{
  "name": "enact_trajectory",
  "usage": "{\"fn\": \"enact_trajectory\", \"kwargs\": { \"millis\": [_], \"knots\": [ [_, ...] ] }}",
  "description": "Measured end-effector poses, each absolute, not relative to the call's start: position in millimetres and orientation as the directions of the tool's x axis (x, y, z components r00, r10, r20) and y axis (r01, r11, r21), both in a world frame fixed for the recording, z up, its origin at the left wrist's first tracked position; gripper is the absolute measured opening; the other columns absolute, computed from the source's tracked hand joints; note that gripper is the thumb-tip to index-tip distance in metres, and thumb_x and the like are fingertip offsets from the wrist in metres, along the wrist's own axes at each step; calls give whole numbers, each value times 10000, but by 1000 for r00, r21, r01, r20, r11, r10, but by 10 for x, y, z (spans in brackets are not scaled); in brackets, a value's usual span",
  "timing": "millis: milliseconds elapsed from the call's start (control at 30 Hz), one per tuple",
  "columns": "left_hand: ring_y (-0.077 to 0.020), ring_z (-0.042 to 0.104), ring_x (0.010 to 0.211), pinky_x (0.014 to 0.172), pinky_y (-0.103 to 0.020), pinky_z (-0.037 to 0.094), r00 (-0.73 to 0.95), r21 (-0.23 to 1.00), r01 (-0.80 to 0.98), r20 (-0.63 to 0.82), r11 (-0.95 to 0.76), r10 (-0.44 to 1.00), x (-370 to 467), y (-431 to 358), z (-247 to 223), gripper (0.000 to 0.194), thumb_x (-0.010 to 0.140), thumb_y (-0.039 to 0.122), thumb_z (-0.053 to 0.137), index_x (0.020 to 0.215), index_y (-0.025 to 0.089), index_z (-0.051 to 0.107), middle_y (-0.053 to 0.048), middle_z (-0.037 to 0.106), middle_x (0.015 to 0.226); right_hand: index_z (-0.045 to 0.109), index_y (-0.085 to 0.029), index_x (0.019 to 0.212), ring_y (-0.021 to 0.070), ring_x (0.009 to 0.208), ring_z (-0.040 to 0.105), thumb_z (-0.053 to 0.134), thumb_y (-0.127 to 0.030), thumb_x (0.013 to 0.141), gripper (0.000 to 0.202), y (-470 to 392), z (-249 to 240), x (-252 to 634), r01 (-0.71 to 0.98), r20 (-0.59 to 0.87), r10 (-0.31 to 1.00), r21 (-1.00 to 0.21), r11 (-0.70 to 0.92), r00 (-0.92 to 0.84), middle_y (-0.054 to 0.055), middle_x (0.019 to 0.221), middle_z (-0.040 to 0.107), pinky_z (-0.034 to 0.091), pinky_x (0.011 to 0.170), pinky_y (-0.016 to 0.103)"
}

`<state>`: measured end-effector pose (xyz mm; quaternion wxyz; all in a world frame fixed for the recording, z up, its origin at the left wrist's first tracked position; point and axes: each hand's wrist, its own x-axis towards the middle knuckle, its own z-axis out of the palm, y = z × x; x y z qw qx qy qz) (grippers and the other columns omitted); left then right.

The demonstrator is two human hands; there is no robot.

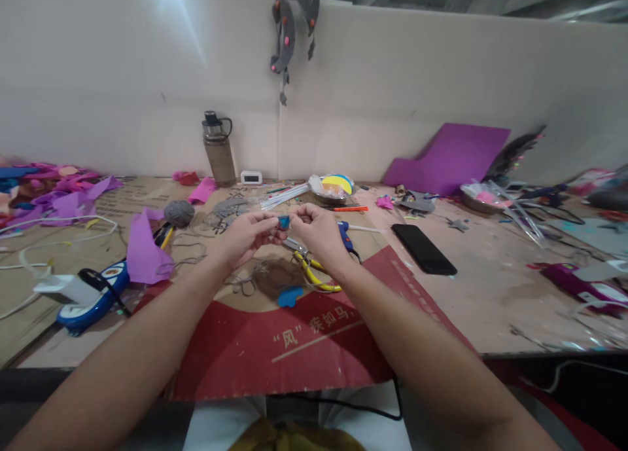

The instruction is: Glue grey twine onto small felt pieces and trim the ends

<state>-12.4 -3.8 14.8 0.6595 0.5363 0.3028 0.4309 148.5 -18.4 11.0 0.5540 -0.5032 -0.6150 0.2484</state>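
Observation:
A small blue piece [284, 222] is held up between both hands above the table. My left hand [252, 235] pinches its left side between thumb and fingers. At its right edge, my right hand [314, 232] is closed, its fingertips pressed together; whatever they grip is too small to make out. Below the hands lie yellow-handled scissors [318, 274], a blue felt cutout [290, 296] and thin grey yarn [248, 285]. Just right of my right hand, a blue tool [345, 236] is partly hidden.
A red printed board [314, 346] covers the near table. A black phone [424, 249] lies right, a blue power strip [93, 300] left. Grey yarn ball [179, 213], bottle [219, 150], bowl [332, 196] and purple sheet [446, 160] stand behind. White cables run at far left.

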Motion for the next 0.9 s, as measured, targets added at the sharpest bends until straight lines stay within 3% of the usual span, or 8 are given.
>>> {"fn": "enact_trajectory", "kwargs": {
  "millis": [133,267,467,700,900],
  "knots": [
    [-172,662,703,637,-282,513,436,974,-217,44,58,899,-149,-18,172,261,710,349,726,826,118,695,-99,700,779,589,-167,667,99,546,435,539,-272,722,128,-201,135,1523,371,433,891,-856,359,138,-36,577,521,333,541,230],
    [-147,612,632,557,-244,458,329,984,-22,174,-177,928,-154,-15,186,268,713,377,712,841,142,718,-60,678,699,595,-177,677,114,577,468,546,-259,725,107,-251,156,1524,459,459,885,-805,376,82,-23,605,556,347,561,238],
    [-132,565,600,559,-236,419,320,841,319,338,-437,885,-165,-56,201,179,728,315,672,815,179,749,-35,683,680,616,-197,699,144,628,513,571,-252,751,88,-314,170,1497,608,491,871,-694,387,5,19,681,624,356,595,264],
    [-147,596,648,609,-247,429,331,669,518,417,-532,847,-168,-73,195,189,751,305,629,841,187,745,-44,719,749,627,-199,728,171,699,558,566,-216,769,75,-347,192,1494,689,520,852,-598,410,-55,43,755,657,373,658,295],
    [-145,581,625,604,-249,405,361,555,597,458,-579,812,-128,-145,259,136,741,256,598,726,184,712,-29,698,686,654,-185,780,179,739,578,570,-220,776,91,-351,174,1484,698,509,856,-580,420,-91,57,812,686,384,685,301]
  ]
}}
